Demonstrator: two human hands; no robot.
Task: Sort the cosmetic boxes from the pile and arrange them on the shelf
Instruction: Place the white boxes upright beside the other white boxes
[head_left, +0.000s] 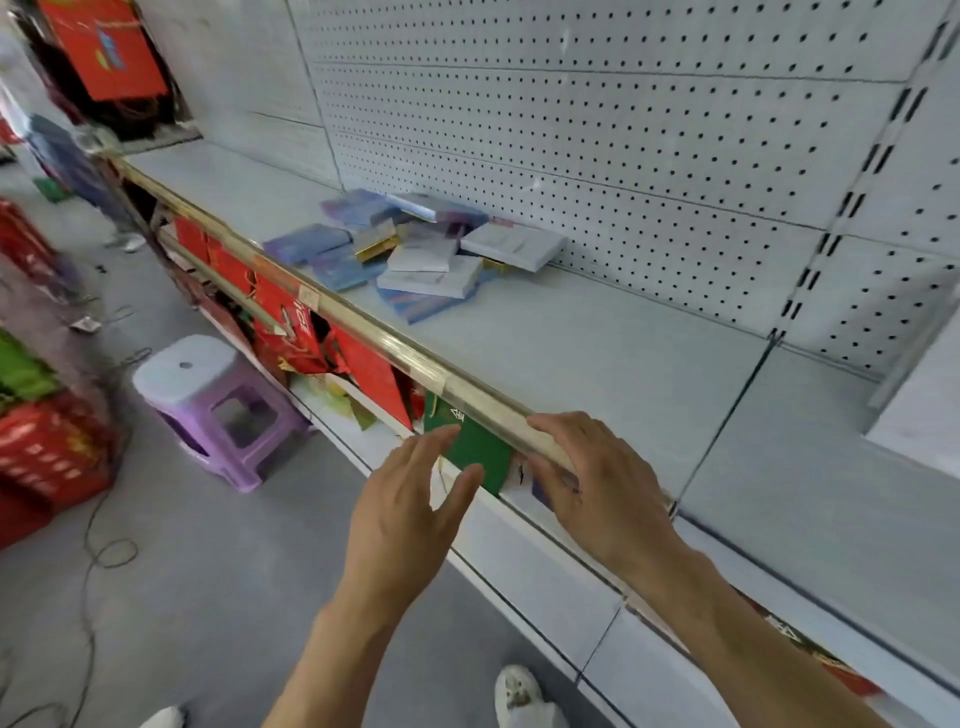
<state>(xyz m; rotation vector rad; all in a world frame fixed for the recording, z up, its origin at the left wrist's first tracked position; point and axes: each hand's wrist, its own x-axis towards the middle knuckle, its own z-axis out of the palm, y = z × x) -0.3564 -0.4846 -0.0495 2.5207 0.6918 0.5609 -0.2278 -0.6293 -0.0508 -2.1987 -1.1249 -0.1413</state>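
Both hands empty: left hand (402, 512) spread in mid-air, right hand (592, 488) with fingers loose over the shelf (597, 353) rail. Further back, the boxes (415, 249) lie heaped crookedly; a careless grab could topple them.

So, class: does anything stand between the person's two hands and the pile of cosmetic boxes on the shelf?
Nothing visible does. The left hand and right hand are open at the shelf's front edge; only bare shelf lies between them and the pile of boxes.

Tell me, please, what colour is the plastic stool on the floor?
The stool is purple with a paler top, seen in the head view.
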